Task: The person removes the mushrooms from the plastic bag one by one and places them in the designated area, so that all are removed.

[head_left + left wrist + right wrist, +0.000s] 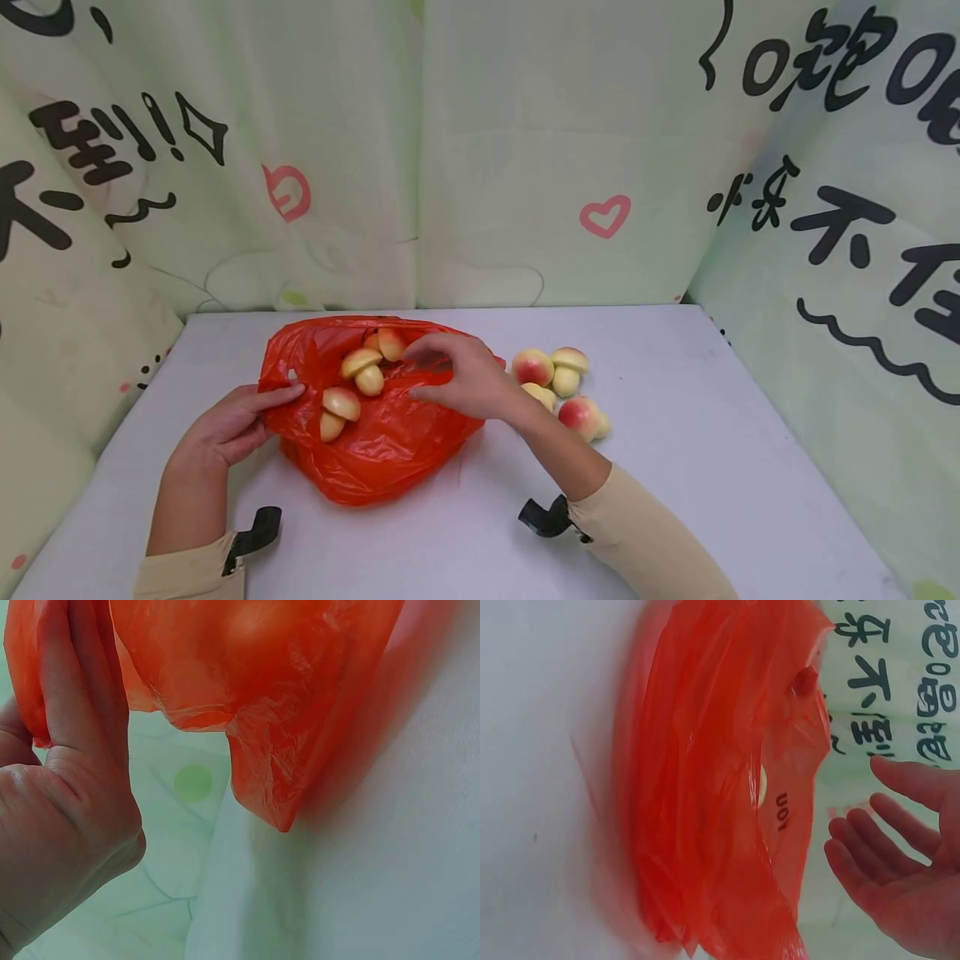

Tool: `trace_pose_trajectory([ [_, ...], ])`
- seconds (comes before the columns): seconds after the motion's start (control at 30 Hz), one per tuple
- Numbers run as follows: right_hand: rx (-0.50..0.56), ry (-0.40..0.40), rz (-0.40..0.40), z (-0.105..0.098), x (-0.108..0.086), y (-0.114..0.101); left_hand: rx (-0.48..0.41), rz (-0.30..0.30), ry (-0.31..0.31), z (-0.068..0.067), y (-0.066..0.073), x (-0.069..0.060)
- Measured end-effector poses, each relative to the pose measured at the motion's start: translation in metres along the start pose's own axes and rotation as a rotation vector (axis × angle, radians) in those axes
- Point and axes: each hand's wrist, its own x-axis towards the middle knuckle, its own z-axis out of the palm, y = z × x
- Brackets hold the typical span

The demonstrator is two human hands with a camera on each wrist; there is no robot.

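A red plastic bag (pixel 375 458) lies with its mouth open, and several mushroom-shaped pieces (pixel 362 363) with yellow-and-red caps show inside. My left hand (pixel 236 421) grips the bag's left edge, thumb on the inner side; the left wrist view shows that hand (pixel 71 780) beside the hanging red plastic (pixel 277 750). Above the bag's right part, my right hand (pixel 468 377) has its fingers spread and slightly bent, holding nothing. In the right wrist view this hand (pixel 907 862) is apart from the bag (pixel 705 787).
Right of the bag, several more mushroom-shaped pieces (pixel 566 371) lie on the white table (pixel 712 467), partly behind my right forearm. Pale green curtains (pixel 510 167) with black writing and pink hearts stand around the table's back and sides.
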Motion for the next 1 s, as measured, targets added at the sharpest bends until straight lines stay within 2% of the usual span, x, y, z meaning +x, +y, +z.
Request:
trace_pose_trajectory([
  [0.1, -0.016, -0.023, -0.031, 0.005, 0.007, -0.005, 0.008, 0.002, -0.003, -0.001, 0.0, 0.0],
  [0.33, -0.004, -0.12, -0.014, 0.018, 0.023, -0.015, 0.007, -0.004, -0.007, -0.003, 0.0, 0.0],
  [0.5, 0.0, -0.183, -0.034, 0.028, 0.034, -0.016, 0.003, -0.004, -0.011, -0.003, 0.001, 0.0],
  [1.0, -0.144, -0.279, -0.118, 0.048, 0.053, -0.023, 0.016, -0.005, -0.016, -0.002, 0.002, 0.0],
])
